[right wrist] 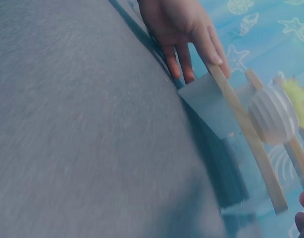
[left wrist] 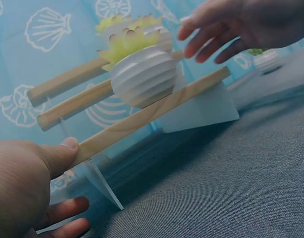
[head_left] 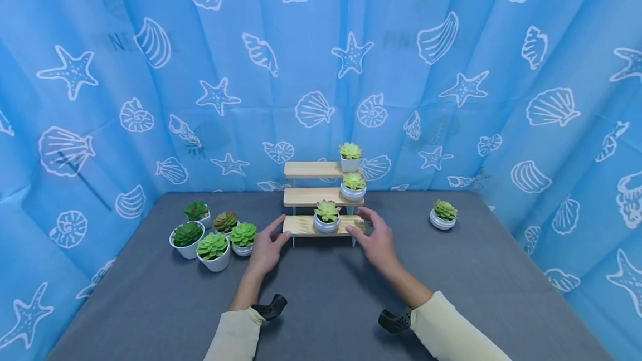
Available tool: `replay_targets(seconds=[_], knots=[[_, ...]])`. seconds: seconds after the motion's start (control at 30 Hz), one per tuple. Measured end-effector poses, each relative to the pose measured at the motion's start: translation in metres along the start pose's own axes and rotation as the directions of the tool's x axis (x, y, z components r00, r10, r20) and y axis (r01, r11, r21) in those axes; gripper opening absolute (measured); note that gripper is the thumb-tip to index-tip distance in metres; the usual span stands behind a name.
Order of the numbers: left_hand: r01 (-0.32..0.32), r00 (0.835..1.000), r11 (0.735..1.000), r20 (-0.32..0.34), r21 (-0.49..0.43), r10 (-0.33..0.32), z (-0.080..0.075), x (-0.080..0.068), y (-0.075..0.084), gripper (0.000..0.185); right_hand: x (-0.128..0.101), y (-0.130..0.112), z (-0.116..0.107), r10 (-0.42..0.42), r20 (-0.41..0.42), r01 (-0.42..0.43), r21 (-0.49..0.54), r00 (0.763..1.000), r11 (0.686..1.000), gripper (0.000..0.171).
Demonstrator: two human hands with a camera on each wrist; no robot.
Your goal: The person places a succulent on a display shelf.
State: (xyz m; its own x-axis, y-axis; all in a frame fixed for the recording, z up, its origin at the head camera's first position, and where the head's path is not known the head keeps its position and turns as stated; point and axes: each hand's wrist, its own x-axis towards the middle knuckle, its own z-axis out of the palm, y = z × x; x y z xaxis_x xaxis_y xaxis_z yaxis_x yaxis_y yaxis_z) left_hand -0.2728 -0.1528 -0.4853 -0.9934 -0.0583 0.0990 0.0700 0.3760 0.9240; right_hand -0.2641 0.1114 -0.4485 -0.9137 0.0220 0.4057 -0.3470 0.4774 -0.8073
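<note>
A three-tier display stand [head_left: 302, 225] with pale wooden shelves on clear legs stands at mid table. My left hand [head_left: 266, 250] pinches the left end of its lowest shelf, thumb [left wrist: 68, 148] on the front edge. Beside the right end is my right hand [head_left: 379, 242], fingers spread and holding nothing; the left wrist view has them above the shelf. A potted succulent [head_left: 327, 223] in a ribbed white pot sits on the lowest shelf. Another ribbed-pot succulent [head_left: 353, 187] stands on the middle shelf's right end, and a smooth-potted succulent [head_left: 350, 162] on the top shelf's right end.
Left of the stand several potted succulents [head_left: 214, 261] cluster on the grey cloth [head_left: 326, 299], one close to my left hand. A single succulent [head_left: 443, 217] in a white pot stands farther right. Behind the table hangs a blue shell-print curtain [head_left: 301, 43].
</note>
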Motion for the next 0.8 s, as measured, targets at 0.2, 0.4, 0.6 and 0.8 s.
replay_targets(seconds=[0.2,0.4,0.6,0.8], knots=[[-0.001,1.0,1.0,0.001,0.011,0.001,0.0,0.0,0.0,0.052,-0.007,0.018,-0.023,0.032,-0.028,-0.032,-0.013,0.999,0.999,0.047],[-0.015,1.0,1.0,-0.006,0.009,0.015,0.0,0.0,0.002,0.051,-0.016,0.036,-0.046,0.116,-0.042,-0.118,-0.039,0.992,0.992,0.047],[-0.019,1.0,1.0,-0.013,0.015,0.019,0.0,0.0,0.001,0.051,-0.021,0.054,-0.066,0.139,-0.081,-0.143,-0.055,0.987,0.988,0.048],[-0.021,1.0,1.0,-0.012,0.013,0.021,0.001,0.0,0.001,0.051,-0.022,0.069,-0.085,0.158,-0.124,-0.169,-0.082,0.98,0.982,0.047]])
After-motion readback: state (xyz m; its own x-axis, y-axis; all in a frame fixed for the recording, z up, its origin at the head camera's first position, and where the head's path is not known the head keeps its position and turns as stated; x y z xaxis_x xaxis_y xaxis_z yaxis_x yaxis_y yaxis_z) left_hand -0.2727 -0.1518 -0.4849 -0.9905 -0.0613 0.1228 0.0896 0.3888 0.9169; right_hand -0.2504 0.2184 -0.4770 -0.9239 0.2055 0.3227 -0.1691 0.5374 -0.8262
